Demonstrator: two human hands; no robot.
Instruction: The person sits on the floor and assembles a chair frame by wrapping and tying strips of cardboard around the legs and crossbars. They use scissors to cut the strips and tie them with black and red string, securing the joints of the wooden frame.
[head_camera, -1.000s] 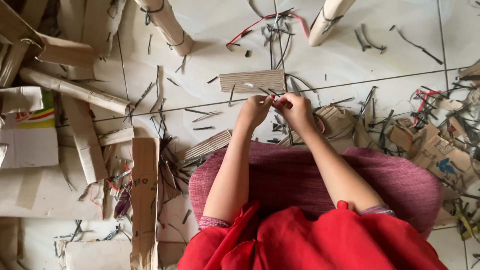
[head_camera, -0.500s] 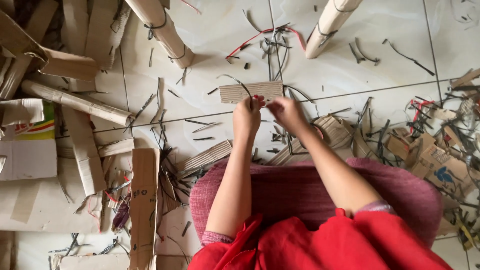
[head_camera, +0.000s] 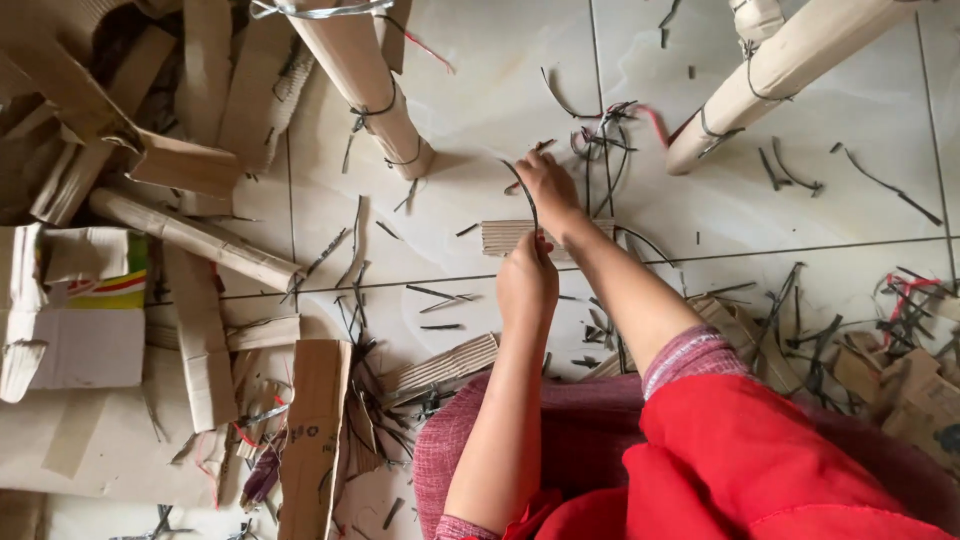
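Both hands have moved since half a second ago: they were side by side over the corrugated card strip, and now my right hand has pushed forward past the strip's far edge while my left hand sits back on its near edge. Between them runs the dark wire, arcing up from my left hand and curving over toward my right. Left grip is closed into a fist, pinching the lower end of the wire. Right grip looks curled around the top of the arc, but the fingertips are hidden, so I can't tell how tightly it's closed or whether it only touches. The strip lies flat on the tiled floor, partly under my right wrist, between the two tied cardboard tubes further out. Handling call: wire is thin, light and springy, holds a bend but will whip back if one end is let go. It's probably slick too, so best pinched close to the ends, not mid-span. Card strip is light and stiff along the flutes, creases easily across them and crushes under a hard pinch, so hold it by the long edges. Loose wire offcuts litter the floor right around it, easy to snag.
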